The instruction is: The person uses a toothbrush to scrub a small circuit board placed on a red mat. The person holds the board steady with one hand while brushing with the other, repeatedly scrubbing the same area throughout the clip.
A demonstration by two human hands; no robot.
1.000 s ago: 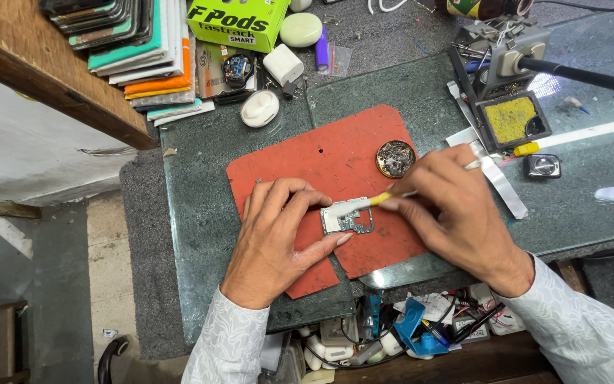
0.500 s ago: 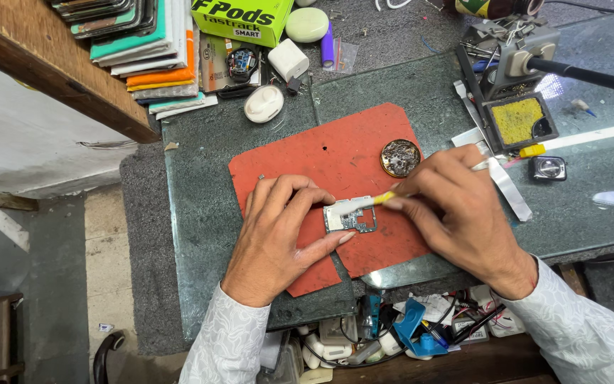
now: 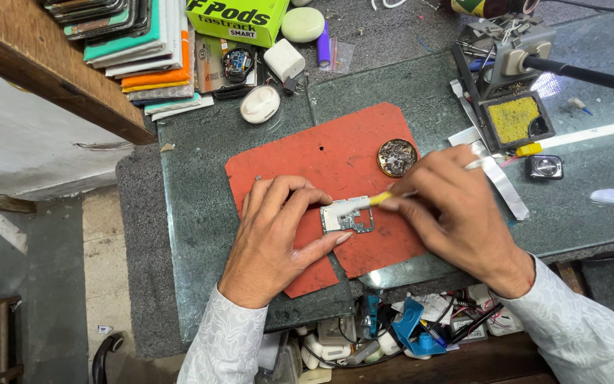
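The head view looked down on a dark green desk (image 3: 200,213) with a red mat (image 3: 307,160) lying on it. Around the mat sat a round tin of metal wool (image 3: 396,157), a soldering stand with a yellow sponge (image 3: 512,119), a white oval case (image 3: 260,104), a white charger block (image 3: 283,60), a green box (image 3: 239,18) and a stack of flat cases (image 3: 151,64) at the far left. Below the desk edge, a shelf of tangled parts and a blue piece (image 3: 410,328) showed.

The small circuit board (image 3: 347,215) lay flat on the mat, its long axis running left to right. The left hand (image 3: 278,235) pressed down beside it, fingertips and thumb touching its left edge and lower side, pinning it rather than closing round it. The right hand (image 3: 456,213) had its grip closed on a yellow-tipped tool (image 3: 381,199), whose tip touched the board's upper right corner; the shaft angled up to the right, and the hand hid most of it.

Compared with the earlier frames, both hands and the board kept the same places; only the camera had shifted slightly.
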